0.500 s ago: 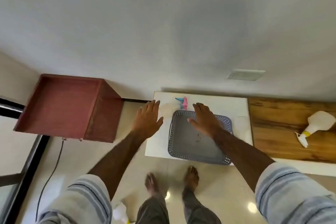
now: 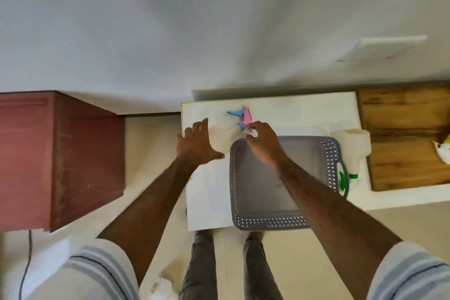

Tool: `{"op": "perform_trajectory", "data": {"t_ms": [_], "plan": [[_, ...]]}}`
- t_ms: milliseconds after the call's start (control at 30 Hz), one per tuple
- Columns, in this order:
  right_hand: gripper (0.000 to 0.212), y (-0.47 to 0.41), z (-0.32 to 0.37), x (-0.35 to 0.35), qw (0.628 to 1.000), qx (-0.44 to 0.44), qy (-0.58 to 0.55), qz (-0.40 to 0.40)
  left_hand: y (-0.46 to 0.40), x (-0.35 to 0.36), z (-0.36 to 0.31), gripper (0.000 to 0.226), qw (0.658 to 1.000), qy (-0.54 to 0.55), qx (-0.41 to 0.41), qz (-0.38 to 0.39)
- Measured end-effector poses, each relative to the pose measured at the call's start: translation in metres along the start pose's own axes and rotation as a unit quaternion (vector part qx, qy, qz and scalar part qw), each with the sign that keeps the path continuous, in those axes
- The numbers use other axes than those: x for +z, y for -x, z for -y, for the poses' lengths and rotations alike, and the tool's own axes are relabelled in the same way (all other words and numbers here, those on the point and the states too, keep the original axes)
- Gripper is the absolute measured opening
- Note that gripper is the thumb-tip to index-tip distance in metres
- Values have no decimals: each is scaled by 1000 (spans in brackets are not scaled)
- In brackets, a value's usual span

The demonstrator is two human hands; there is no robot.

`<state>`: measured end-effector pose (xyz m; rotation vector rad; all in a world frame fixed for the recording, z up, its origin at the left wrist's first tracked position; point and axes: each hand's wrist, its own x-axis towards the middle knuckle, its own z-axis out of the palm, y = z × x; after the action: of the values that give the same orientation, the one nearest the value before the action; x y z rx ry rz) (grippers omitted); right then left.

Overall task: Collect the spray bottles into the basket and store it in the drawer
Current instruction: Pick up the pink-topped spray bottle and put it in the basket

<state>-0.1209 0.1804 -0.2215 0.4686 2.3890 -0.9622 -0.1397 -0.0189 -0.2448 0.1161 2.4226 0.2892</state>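
Note:
A grey perforated basket (image 2: 331,168) sits empty on a white tabletop (image 2: 292,109). Behind its far left corner lies a translucent white spray bottle (image 2: 222,137) with a pink and blue trigger head. My right hand (image 2: 261,146) reaches over the basket's corner, its fingertips and thumb closed on that bottle's neck. My left hand (image 2: 197,146) hovers open, fingers spread, just left of the bottle's body. A second white bottle with a green trigger (image 2: 353,146) lies against the basket's right side. A third, with a yellow collar (image 2: 443,153), shows at the right edge.
A wooden surface (image 2: 401,134) adjoins the tabletop on the right. A dark red cabinet (image 2: 73,161) stands to the left, with a cable (image 2: 25,270) below it. My legs are on the pale floor, and a blurred white object (image 2: 163,284) lies by my left foot.
My right hand has moved from over the basket to the pink-headed bottle's neck and closed on it. My left hand stays open beside the bottle. The view has shifted closer, revealing the green-trigger bottle.

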Motion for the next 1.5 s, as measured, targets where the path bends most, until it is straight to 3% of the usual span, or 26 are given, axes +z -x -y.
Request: {"op": "perform_trajectory", "data": {"t_ms": [167, 233, 300, 400, 467, 500, 567, 633, 700, 767, 833, 1000, 1133, 1500], "plan": [[45, -11, 5, 4, 997, 34, -64, -28, 1, 4, 10, 100, 999, 28, 23, -13], [62, -13, 13, -2, 986, 77, -136, -51, 11, -8, 12, 84, 989, 141, 25, -30], [82, -6, 25, -15, 960, 126, -239, -68, 27, -24, 8, 67, 951, 304, 47, -16], [101, 27, 34, -41, 887, 116, -444, 42, 54, -43, -3, 71, 870, 480, 83, 77], [78, 55, 25, -53, 826, 45, -538, 160, 69, -50, -12, 69, 829, 519, 132, 159], [67, 69, 21, -59, 812, 15, -549, 199, 74, -50, -18, 70, 826, 504, 158, 199], [64, 90, 11, -65, 825, -22, -522, 216, 78, -46, -31, 75, 842, 437, 198, 246], [61, 106, -4, -69, 852, -30, -490, 180, 78, -37, -42, 76, 861, 386, 225, 244], [58, 115, -18, -67, 881, -20, -456, 125, 75, -26, -47, 76, 903, 324, 226, 170], [58, 116, -28, -59, 908, -24, -414, 52, 68, -12, -46, 83, 950, 249, 178, 65], [62, 109, -33, -45, 936, -26, -350, -9, 61, 1, -42, 87, 968, 224, 106, 38], [55, 84, -39, 1, 968, -45, -238, -67, 47, 26, -42, 77, 959, 264, 49, 87], [52, 68, -48, 23, 984, -72, -159, -34, 42, 32, -45, 68, 960, 263, 49, 79], [67, 53, -58, 26, 985, -78, -154, 11, 44, 37, -49, 65, 963, 253, 55, 69]]}}
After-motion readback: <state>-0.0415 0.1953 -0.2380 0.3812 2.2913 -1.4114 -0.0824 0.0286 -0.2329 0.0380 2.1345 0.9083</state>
